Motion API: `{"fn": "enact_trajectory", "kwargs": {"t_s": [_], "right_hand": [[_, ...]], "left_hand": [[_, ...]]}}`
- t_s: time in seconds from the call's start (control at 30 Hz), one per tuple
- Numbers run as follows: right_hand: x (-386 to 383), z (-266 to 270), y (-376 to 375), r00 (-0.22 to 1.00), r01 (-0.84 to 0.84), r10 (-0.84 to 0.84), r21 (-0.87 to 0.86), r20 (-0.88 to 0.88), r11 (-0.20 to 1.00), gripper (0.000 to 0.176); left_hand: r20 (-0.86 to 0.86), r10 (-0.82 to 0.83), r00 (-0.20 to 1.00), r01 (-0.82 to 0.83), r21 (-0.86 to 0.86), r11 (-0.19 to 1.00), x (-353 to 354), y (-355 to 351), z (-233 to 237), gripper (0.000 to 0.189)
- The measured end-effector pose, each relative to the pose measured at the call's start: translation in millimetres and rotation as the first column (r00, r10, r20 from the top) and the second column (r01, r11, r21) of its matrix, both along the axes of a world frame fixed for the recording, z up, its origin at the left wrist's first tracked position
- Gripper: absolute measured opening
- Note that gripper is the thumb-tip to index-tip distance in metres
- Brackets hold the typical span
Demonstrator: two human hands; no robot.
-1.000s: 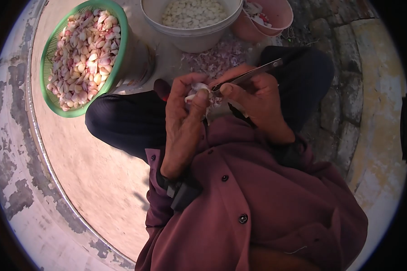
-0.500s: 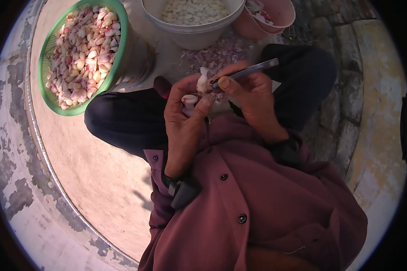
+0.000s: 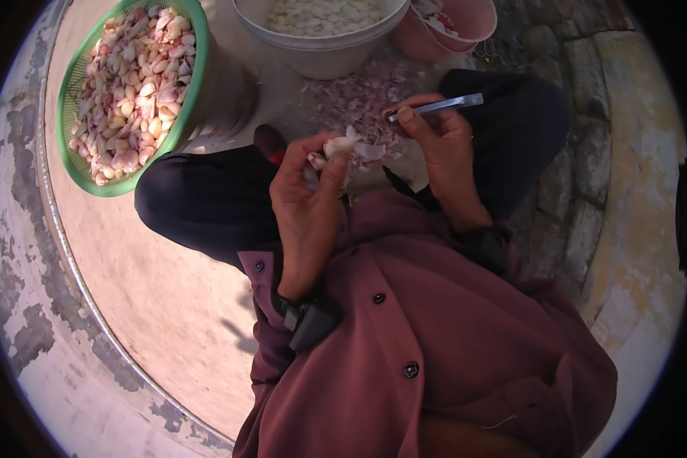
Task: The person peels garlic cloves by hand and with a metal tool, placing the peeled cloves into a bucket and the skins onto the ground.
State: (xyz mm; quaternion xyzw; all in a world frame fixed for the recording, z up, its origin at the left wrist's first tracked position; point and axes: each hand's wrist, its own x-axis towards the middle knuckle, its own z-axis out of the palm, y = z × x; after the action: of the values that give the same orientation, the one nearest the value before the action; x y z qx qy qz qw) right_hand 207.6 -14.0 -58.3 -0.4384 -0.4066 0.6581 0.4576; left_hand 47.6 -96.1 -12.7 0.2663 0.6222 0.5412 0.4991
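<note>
My left hand (image 3: 305, 200) pinches a garlic clove (image 3: 337, 146) between thumb and fingers, with a loose flap of papery skin (image 3: 369, 151) hanging off its right side. A second clove shows lower in the same hand. My right hand (image 3: 440, 149) grips a small metal knife (image 3: 443, 104), its blade pointing right and lifted clear of the clove. Both hands hover above my lap, between my dark-trousered knees.
A green basket (image 3: 177, 122) of unpeeled garlic cloves stands at upper left. A white bucket (image 3: 320, 47) of peeled cloves sits at the top, with a pink tub (image 3: 466, 30) beside it. Peelings (image 3: 359, 95) litter the round metal tray (image 3: 61, 252). Stone paving lies to the right.
My right hand has pulled the knife up and right, away from the clove. A strip of skin has come loose. My left hand tilted the clove upward slightly.
</note>
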Motion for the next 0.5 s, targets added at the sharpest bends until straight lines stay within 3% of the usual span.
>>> {"fn": "enact_trajectory", "kwargs": {"t_s": [0.07, 0.13, 0.17, 0.23, 0.3, 0.5], "right_hand": [[0, 16, -3, 0.982, -0.176, 0.174, 0.031, 0.078, 0.984, 0.017], [-6, 34, -7, 0.971, -0.223, 0.215, 0.074, 0.102, 0.972, 0.018], [-8, 38, -8, 0.957, -0.275, 0.259, 0.122, 0.128, 0.954, 0.018], [-12, 38, -8, 0.952, -0.291, 0.266, 0.175, 0.151, 0.941, 0.018], [-12, 38, -10, 0.946, -0.308, 0.273, 0.225, 0.171, 0.925, 0.018], [-9, 33, -12, 0.95, -0.281, 0.269, 0.055, 0.158, 0.958, 0.017]], "left_hand": [[-0.071, -0.025, 0.997, 0.025, -0.004, 1.0, 0, -1, -4, 0.014], [-0.241, -0.061, 0.969, 0.077, 0.057, 0.995, 1, 0, -11, 0.018], [-0.239, -0.063, 0.969, 0.079, 0.059, 0.995, 2, 1, -11, 0.018], [-0.512, -0.131, 0.849, 0.195, 0.074, 0.978, 4, 2, -8, 0.021], [-0.56, -0.132, 0.818, 0.213, 0.081, 0.974, 5, 3, -2, 0.022], [-0.622, -0.152, 0.768, 0.256, 0.08, 0.963, 5, 6, 5, 0.021]]}}
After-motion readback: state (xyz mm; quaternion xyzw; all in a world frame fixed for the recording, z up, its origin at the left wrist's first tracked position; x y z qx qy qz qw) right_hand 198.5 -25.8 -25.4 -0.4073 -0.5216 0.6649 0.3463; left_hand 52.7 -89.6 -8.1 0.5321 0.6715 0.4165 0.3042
